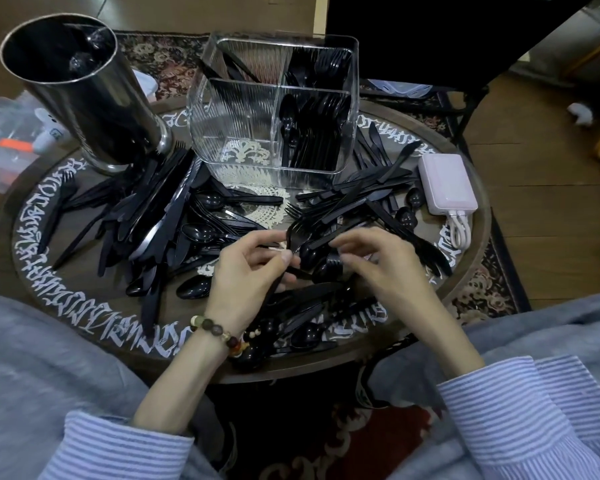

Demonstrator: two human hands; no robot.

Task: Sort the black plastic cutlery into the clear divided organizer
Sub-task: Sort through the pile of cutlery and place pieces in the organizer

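My left grip [253, 271] pinches a fork [293, 233]; my right grip [378, 261] hovers loose-fingered over the pile. Tangled neighbours could snag it. The organizer [274, 109] stands beyond both grips.

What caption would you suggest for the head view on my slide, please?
Left hand grips a black fork above loose cutlery, near the clear organizer.

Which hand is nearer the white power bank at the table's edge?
Right. The right hand lies below-left of the white rectangular power bank; the left hand, pinching a black plastic utensil, sits farther left.
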